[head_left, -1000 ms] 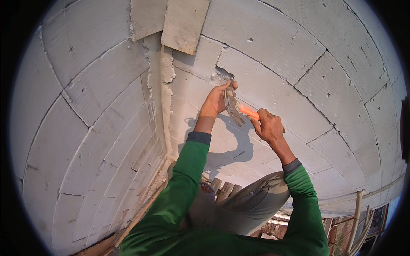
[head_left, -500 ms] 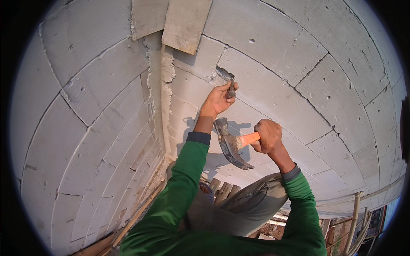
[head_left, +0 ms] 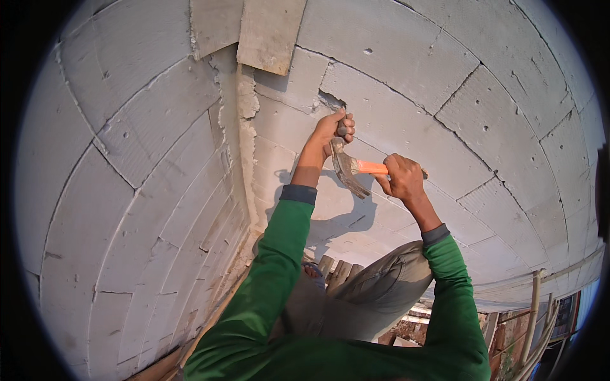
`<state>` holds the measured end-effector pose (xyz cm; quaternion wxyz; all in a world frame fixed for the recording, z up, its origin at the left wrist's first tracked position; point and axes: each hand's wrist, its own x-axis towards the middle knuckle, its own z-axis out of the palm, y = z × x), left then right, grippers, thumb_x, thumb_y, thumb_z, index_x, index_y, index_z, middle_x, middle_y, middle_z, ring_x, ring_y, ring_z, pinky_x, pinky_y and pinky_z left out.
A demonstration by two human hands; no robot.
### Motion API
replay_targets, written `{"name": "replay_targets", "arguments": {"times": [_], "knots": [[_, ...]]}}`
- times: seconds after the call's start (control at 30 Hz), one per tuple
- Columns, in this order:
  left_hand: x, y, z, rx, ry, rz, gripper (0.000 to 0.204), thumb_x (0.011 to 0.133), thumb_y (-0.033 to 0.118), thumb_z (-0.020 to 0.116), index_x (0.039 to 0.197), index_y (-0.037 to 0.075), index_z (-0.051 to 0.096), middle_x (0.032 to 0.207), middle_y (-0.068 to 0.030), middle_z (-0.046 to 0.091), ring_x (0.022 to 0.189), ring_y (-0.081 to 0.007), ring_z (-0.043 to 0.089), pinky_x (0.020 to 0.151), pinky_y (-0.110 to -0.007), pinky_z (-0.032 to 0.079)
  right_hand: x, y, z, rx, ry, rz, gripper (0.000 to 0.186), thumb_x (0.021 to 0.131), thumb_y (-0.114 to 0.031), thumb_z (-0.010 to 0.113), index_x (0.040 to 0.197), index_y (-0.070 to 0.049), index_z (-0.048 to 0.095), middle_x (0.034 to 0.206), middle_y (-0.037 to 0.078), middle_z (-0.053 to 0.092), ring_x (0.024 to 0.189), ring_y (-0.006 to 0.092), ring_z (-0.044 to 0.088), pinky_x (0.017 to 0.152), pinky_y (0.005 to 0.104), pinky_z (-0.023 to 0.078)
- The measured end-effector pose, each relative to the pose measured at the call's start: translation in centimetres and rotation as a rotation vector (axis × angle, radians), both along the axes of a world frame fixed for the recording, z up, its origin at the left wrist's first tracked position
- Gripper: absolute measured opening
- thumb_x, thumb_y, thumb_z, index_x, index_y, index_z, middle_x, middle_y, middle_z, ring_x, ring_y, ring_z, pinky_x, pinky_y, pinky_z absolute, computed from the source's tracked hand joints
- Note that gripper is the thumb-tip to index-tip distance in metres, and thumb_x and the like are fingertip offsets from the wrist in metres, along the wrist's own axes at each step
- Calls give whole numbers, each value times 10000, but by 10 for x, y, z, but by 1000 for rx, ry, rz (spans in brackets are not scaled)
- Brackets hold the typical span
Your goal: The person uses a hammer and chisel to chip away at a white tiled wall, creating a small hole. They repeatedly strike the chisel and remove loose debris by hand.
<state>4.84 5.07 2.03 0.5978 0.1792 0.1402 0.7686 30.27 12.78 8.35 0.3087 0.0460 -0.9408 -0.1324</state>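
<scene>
My left hand point(head_left: 329, 132) is wrapped round a dark metal chisel point(head_left: 343, 129), whose upper end points into a ragged hole point(head_left: 330, 100) in the grey block wall point(head_left: 394, 82). Part of the chisel is hidden by my fingers. In my right hand point(head_left: 405, 178) is a claw hammer point(head_left: 346, 166), gripped by its orange handle. The hammer's head is just below the chisel's lower end, close to my left wrist. Its claw points down and to the right.
A second block wall point(head_left: 121, 190) meets this one at a rough mortared corner point(head_left: 246, 127) on the left. Two boards point(head_left: 270, 38) hang down above the hole. Wooden slats point(head_left: 340, 273) lie beneath my bent knee point(head_left: 394, 279). Poles point(head_left: 530, 317) stand at the lower right.
The hammer has moved up toward the chisel's lower end, my right hand rising with it. My left fingers have closed more tightly round the chisel. The view has shifted slightly.
</scene>
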Motion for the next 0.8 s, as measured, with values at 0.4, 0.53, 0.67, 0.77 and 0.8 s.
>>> {"name": "replay_targets", "arguments": {"times": [0.4, 0.53, 0.67, 0.77, 0.8], "knots": [[49, -97, -185, -507, 358, 296, 349, 1044, 411, 546, 972, 83, 642, 659, 40, 521, 503, -69, 467, 428, -253, 353, -11, -21, -2, 102, -71, 100, 480, 919, -509, 684, 804, -73, 517, 660, 84, 496, 542, 265, 559, 505, 384, 471], [54, -64, -127, -321, 486, 514, 383, 1042, 402, 530, 1005, 49, 675, 643, 23, 521, 529, -59, 501, 433, -257, 368, -8, -28, 4, 135, -93, 108, 484, 897, -520, 704, 791, -87, 518, 669, 71, 500, 555, 248, 563, 511, 368, 471], [33, -48, -51, -430, 629, 453, 440, 1058, 396, 504, 1107, -7, 673, 714, -23, 627, 580, -62, 512, 506, -232, 410, -7, -35, 13, 168, -90, 130, 480, 880, -514, 724, 793, -88, 522, 678, 63, 504, 572, 239, 566, 519, 356, 474], [21, -32, -37, -336, 558, 346, 417, 1077, 365, 492, 1145, -16, 648, 793, -43, 669, 615, -81, 532, 542, -236, 430, -8, -35, 12, 164, -87, 117, 481, 873, -515, 730, 797, -87, 525, 678, 60, 503, 572, 238, 564, 518, 355, 473], [17, -29, -36, -297, 506, 293, 401, 1083, 352, 490, 1157, -13, 638, 824, -49, 680, 623, -91, 539, 548, -242, 434, -9, -35, 13, 160, -87, 122, 480, 874, -514, 729, 798, -86, 525, 679, 60, 505, 573, 239, 566, 519, 356, 476]]}}
